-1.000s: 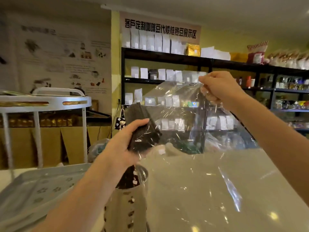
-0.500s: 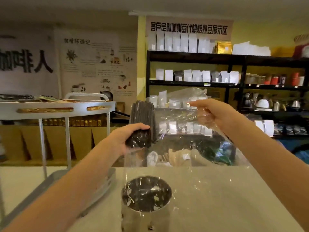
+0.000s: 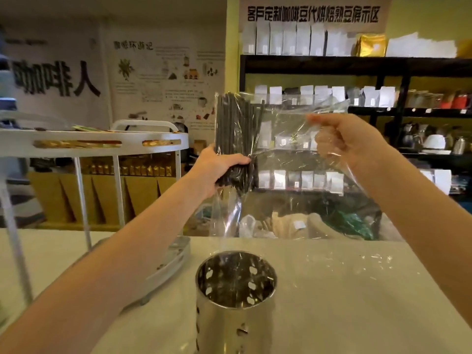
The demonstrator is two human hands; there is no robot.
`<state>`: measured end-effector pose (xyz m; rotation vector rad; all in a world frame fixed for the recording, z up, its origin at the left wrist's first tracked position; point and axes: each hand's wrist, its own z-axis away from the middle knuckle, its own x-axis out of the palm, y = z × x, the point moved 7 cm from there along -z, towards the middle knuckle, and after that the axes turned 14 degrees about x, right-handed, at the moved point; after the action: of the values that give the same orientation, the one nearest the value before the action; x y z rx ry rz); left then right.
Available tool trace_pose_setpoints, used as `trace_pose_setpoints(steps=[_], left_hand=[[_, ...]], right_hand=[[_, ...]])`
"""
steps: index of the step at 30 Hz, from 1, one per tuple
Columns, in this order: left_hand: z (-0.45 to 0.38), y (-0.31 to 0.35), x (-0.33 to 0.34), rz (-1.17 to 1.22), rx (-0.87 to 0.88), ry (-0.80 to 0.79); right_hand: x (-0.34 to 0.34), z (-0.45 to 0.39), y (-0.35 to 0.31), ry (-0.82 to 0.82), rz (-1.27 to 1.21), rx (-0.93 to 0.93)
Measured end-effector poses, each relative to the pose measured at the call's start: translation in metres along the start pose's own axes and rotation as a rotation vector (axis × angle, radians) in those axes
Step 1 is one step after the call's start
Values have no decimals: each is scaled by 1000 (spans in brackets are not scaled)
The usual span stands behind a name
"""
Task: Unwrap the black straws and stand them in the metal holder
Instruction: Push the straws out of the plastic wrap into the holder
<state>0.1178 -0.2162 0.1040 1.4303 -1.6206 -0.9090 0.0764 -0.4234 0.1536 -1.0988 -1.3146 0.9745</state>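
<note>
One bundle of black straws (image 3: 236, 139) is held upright above the counter (image 3: 357, 290), its long axis close to vertical with the upper ends toward 12 o'clock and leaning very slightly to 1 o'clock. The single straws cannot be counted; they are packed tight, and many are seen. The bundle is gripped around its lower half by the left hand (image 3: 217, 169), whose fingers are closed over the straws and over the film around them.

One sheet of clear plastic wrap (image 3: 293, 159) is spread from the bundle toward 3 o'clock, where a fold of it is pinched in the right hand (image 3: 350, 141); those fingers are curled shut on the film. The wrap is also draped downward toward 6 o'clock, and its lower edge hangs just above the holder.

One metal holder (image 3: 235, 302) is stood on the counter at 6 o'clock of the bundle, well below it. It is a shiny cylinder with rows of small cut-outs in its wall, and its mouth faces up. No straws can be made out standing in it.

One white two-tier cart (image 3: 97, 146) is seen at 9 o'clock, and one dark shelf unit (image 3: 383, 67) with white pouches at 2 o'clock.
</note>
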Motion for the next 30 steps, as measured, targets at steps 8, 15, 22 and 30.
trace_pose_setpoints(steps=[8, 15, 22, 30], left_hand=[[20, 6, -10, -128, 147, 57], [39, 7, -13, -151, 195, 55], [56, 17, -13, -146, 268, 92], [60, 36, -15, -175, 290, 46]], right_hand=[[-2, 30, 12, 126, 75, -64], [1, 43, 15, 14, 27, -88], [-6, 57, 12, 57, 56, -128], [-16, 55, 8, 103, 123, -175]])
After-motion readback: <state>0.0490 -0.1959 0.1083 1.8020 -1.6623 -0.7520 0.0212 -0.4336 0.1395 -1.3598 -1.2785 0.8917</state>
